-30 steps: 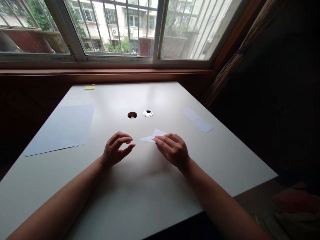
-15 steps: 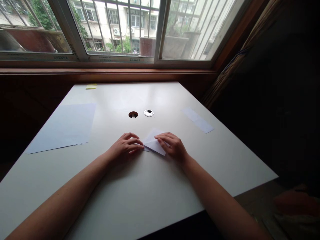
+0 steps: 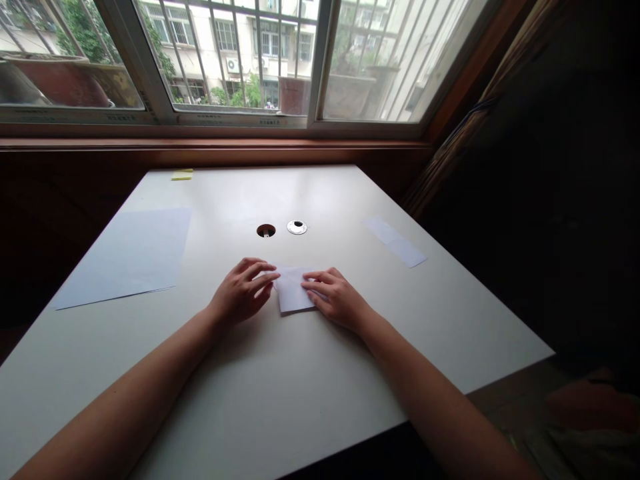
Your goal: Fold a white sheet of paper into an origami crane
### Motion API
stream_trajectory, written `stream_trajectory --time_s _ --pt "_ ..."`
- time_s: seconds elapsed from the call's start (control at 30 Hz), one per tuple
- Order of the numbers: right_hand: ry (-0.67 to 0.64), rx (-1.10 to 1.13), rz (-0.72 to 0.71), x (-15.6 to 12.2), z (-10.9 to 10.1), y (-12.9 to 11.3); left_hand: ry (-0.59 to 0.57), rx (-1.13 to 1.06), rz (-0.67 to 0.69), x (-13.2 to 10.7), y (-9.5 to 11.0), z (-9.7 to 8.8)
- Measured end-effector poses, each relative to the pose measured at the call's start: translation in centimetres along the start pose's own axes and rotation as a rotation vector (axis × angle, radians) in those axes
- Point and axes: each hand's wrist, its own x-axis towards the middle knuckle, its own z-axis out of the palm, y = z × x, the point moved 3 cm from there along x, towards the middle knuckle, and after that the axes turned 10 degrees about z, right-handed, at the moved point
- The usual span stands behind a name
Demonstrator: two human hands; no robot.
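Observation:
A small folded sheet of white paper (image 3: 291, 293) lies on the white table in front of me, with its front edge facing me. My right hand (image 3: 334, 297) is over its right side. The fingers rest on the top face and the thumb is by the front right edge, gripping the paper there; the hand covers that end. At the paper's left side is my left hand (image 3: 246, 288). Its fingers are apart and curved, and the fingertips reach the upper left edge without a visible grip.
Large white sheets (image 3: 133, 253) lie on the left of the table (image 3: 240, 413). A paper strip (image 3: 395, 241) is at the right, and a yellow sticky pad (image 3: 182, 175) at the far left. A round cable hole (image 3: 266, 231) and its metal cover (image 3: 297, 227) lie beyond my hands.
The folded paper has turned, so a straight edge now faces me instead of a slanted corner. My left hand has shifted slightly left and away; my right hand has moved slightly left.

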Motion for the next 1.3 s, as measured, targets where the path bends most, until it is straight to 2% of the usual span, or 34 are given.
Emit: stream_trajectory --time_s 0.13,0.3,0.5,0.77,0.93,1.13,1.3 --pt "-0.028 0.092 0.001 0.1 0.2 0.1 -0.182 -0.137 0.144 0.5 1.5 0.2" --pt "-0.044 0.220 -0.004 0.2 -0.3 0.3 -0.324 -0.171 0.122 0.2 1.3 0.6" --pt "0.013 0.150 0.014 0.2 -1.0 0.9 -0.292 -0.251 0.053 0.0 0.4 0.6" --pt "-0.095 0.239 -0.006 0.2 -0.5 0.8 -0.238 -0.308 -0.023 -0.4 -0.3 1.2" --pt "-0.090 0.279 -0.015 0.2 -0.4 0.5 -0.291 -0.267 0.003 -0.1 0.2 1.2" --pt "-0.180 0.352 -0.022 0.1 -0.2 0.6 -0.360 -0.221 0.043 0.2 0.8 0.4" --pt "-0.153 0.270 -0.056 0.2 -0.2 0.5 -0.359 -0.270 0.042 -0.1 0.6 0.6"
